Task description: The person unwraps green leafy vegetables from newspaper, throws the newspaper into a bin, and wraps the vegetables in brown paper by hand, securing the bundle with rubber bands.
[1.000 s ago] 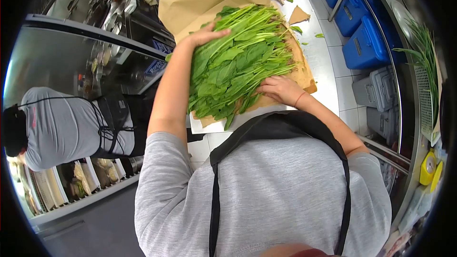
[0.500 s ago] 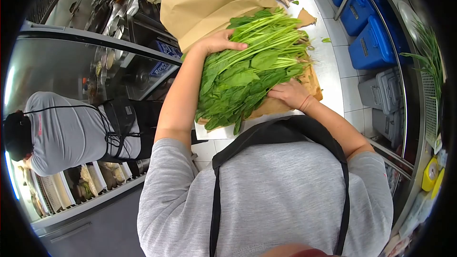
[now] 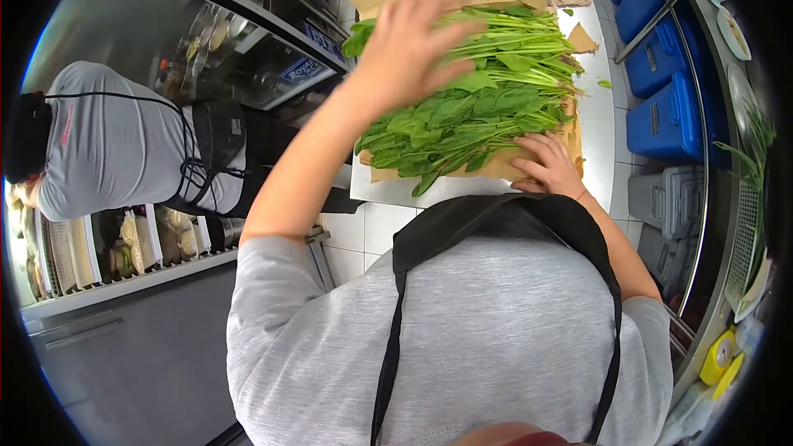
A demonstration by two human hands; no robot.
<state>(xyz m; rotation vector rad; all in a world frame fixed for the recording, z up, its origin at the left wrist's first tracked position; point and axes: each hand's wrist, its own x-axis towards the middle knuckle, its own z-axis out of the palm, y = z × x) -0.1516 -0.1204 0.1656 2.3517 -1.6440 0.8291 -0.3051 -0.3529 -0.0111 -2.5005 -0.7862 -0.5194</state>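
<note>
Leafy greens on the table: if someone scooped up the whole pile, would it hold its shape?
Probably not: the greens are thin-leaved and would likely flop at the leafy end. The long, fairly straight stems may bend less. No tie shows around them, so the pile could well slip apart when lifted.

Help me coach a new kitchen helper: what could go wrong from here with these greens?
The greens poke past the brown paper close to the table's near edge, so a nudge might send leaves to the floor. The left hand, blurred in motion over the pile, could scatter or bruise some.
</note>
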